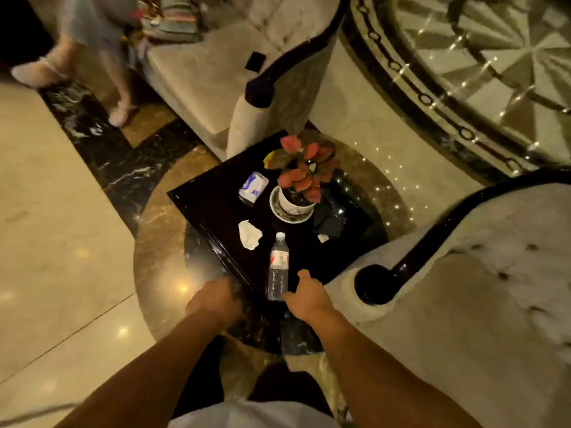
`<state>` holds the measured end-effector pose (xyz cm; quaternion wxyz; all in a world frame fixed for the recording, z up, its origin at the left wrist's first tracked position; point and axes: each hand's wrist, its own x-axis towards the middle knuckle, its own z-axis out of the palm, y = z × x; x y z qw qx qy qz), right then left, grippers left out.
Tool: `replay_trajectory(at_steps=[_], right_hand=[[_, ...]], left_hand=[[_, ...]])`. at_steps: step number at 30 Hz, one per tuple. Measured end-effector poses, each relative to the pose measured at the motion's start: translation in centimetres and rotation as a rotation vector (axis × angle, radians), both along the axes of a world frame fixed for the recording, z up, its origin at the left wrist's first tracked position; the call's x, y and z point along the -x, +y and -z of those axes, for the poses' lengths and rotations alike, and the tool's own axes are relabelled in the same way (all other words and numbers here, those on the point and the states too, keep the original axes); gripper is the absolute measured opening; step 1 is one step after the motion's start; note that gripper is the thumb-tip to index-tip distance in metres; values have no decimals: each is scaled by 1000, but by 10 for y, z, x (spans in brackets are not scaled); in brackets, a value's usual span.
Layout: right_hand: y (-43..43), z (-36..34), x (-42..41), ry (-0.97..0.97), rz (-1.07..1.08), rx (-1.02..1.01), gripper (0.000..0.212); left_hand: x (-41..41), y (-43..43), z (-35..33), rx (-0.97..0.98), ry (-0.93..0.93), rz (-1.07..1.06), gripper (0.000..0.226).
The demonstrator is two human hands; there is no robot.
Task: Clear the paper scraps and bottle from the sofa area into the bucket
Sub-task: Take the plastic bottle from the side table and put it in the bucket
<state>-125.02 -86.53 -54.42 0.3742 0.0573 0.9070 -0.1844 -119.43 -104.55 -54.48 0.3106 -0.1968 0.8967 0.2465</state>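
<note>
A clear plastic water bottle (278,267) with a white cap lies on the dark side table (213,205), cap pointing away from me. My right hand (309,296) is just right of the bottle's base, fingers apart, thumb close to it but not around it. My left hand (214,301) is at the table's near corner, curled and blurred; something dark may be in it. A crumpled white paper scrap (249,234) rests left of the bottle. A small white and blue packet (253,187) lies farther back. No bucket shows.
A potted plant (296,180) with red leaves stands at the table's middle, a dark cloth-like item (332,222) beside it. Beige tufted sofas flank the table, one behind (216,75) and one right (479,288). A person's legs (120,88) stand at the upper left on the marble floor.
</note>
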Motion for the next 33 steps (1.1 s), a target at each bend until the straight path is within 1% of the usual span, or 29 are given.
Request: replay_trajectory(at_steps=[5,7,10,12,15,17,19,21,23,25,27,30,33], right_hand=[[-40,33,34,-54,214,62,55],[-50,52,48,-53,299,71,59],[-54,93,71,-32,355,51,68],[-55,129,89,-6,327,-8,77],[-54,182,114,-23,233,-138,95],[-53,219,121,-55,205,-159,102],[-53,247,120,-58,210,-116,105],[-54,268,115,-27,259,-54,108],[-55,285,109,40,284,-32,108],[-55,293,102,153,242,-36,104],[-53,297,99,229,214,-23,101],[-48,294,102,202,195,19,104],[-43,285,115,69,187,42,103]], left_hand=[[84,-44,35,-8,-69,132,38],[113,-50,58,-14,-81,158,39],[152,-43,103,-25,-94,201,47],[174,-36,138,-50,-79,204,57],[203,-26,189,-50,-26,200,76],[218,-20,228,-7,-21,209,89],[228,-18,258,44,-43,238,96],[231,-16,282,116,-44,297,92],[233,-16,300,183,46,344,80],[232,-14,310,195,119,379,64],[231,-9,316,206,128,425,54],[233,-7,314,189,110,416,42],[248,-8,302,75,11,334,27]])
